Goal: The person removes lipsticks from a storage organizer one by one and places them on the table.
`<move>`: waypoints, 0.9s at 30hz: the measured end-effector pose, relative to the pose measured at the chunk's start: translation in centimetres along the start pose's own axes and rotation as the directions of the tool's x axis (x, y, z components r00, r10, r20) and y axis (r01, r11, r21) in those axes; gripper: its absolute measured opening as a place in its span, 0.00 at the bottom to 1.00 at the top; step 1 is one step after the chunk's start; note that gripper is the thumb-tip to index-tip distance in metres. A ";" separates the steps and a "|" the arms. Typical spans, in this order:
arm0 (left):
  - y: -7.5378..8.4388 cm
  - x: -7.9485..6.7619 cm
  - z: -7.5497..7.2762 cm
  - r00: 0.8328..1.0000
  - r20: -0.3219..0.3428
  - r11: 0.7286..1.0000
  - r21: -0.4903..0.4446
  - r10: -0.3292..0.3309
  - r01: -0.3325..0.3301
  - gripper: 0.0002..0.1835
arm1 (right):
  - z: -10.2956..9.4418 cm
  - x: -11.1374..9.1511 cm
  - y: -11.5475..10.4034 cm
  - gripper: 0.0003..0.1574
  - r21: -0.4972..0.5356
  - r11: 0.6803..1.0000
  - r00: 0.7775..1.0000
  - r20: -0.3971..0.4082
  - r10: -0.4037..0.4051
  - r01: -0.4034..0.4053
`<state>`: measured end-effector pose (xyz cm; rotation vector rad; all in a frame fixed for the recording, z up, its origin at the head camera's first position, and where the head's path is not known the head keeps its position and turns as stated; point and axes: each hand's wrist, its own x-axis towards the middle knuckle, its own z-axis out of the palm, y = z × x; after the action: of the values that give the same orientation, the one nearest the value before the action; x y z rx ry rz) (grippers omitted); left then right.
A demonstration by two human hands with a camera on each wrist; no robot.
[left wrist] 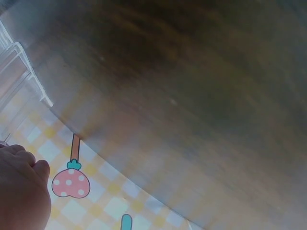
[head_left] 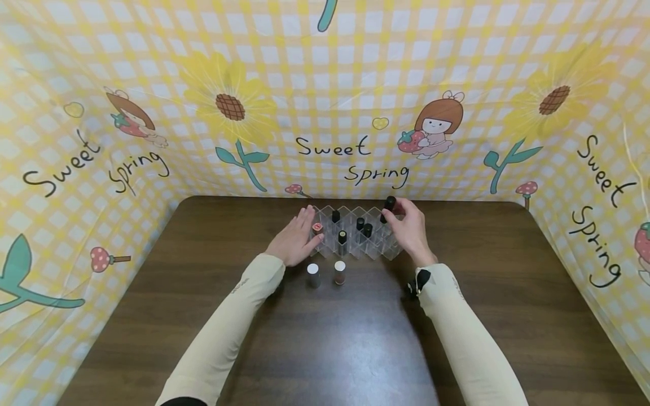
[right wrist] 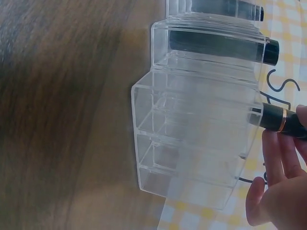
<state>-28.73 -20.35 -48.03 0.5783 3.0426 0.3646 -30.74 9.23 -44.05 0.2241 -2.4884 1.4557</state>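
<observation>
Black tube (head_left: 390,202): in the head view, pinched in the right hand (head_left: 410,230) at the right rear of a clear organizer (head_left: 374,249); the left hand (head_left: 293,239), fingers straight, lies against the organizer's left end. Left wrist view: that hand is cropped, its contact unclear. Right wrist view: fingertips hold the tube, cropped at the edge; whether its lower end sits inside is unclear.

The left arm (head_left: 223,330) and the right arm (head_left: 469,332) reach forward over the counter (head_left: 320,361), toward its far edge. The left hand (head_left: 294,239) has its fingers (head_left: 306,217) almost straight, with the thumb spread apart. The right hand (head_left: 409,230), nearer to the far right corner, holds its thumb and fingers in a pinching grip.
</observation>
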 end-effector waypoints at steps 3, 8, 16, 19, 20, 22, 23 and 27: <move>0.1 0.0 -0.1 1.000 0.004 1.000 -0.002 -0.004 0.004 0.42 | -0.1 0.0 -0.1 0.15 0.007 1.000 1.000 0.000 0.002 -0.002; 0.2 -0.1 -0.3 1.000 0.006 1.000 0.000 -0.010 0.010 0.43 | -0.3 0.0 -0.2 0.13 0.003 1.000 1.000 0.011 0.001 -0.001; 0.1 0.0 -0.1 1.000 -0.003 1.000 -0.003 -0.005 0.005 0.42 | -0.4 -0.2 -0.2 0.13 0.013 0.999 0.998 0.042 -0.042 0.041; 0.0 0.1 0.0 1.000 -0.008 1.000 -0.007 0.001 -0.001 0.43 | -0.5 -0.3 -0.2 0.13 0.021 0.998 0.997 0.060 -0.057 0.056; 0.0 0.1 0.1 1.000 -0.007 1.000 -0.007 -0.001 0.001 0.43 | -0.5 -0.3 -0.2 0.13 0.026 0.998 0.996 0.066 -0.059 0.058; -0.1 0.1 0.2 1.000 -0.005 1.000 -0.011 -0.004 0.004 0.43 | -0.6 -0.4 -0.3 0.13 0.033 0.998 0.995 0.080 -0.061 0.058; -0.1 0.1 0.2 1.000 -0.004 1.000 -0.010 -0.004 0.004 0.43 | -0.7 -0.5 -0.4 0.13 0.038 0.998 0.994 0.086 -0.060 0.057; -0.1 0.0 0.3 1.000 -0.002 1.000 -0.012 -0.010 0.010 0.43 | -0.8 -0.6 -0.7 0.12 0.046 0.997 0.993 0.100 -0.070 0.065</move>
<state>-28.79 -20.38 -48.33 0.5629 3.0421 0.3828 -29.90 9.62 -43.23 0.3963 -2.5037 1.5066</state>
